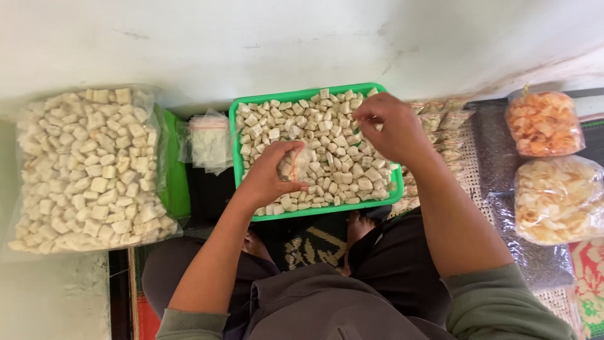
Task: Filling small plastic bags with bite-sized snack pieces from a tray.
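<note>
A green tray (pixel 234 135) in front of me is heaped with pale, square cracker pieces (pixel 327 157). My left hand (pixel 267 179) hovers over the tray's near left part and grips a small clear plastic bag (pixel 296 162) with a red band and a few pieces inside. My right hand (pixel 390 129) is over the tray's far right side, fingers pinched together among the pieces there; whether a piece is between them I cannot tell.
A big clear bag of the same pale pieces (pixel 91 167) lies at left. A bundle of small empty bags (pixel 207 141) sits beside the tray. Filled small packets (pixel 440 126) lie right of it, then an orange chip bag (pixel 544 123) and a yellow chip bag (pixel 557 198).
</note>
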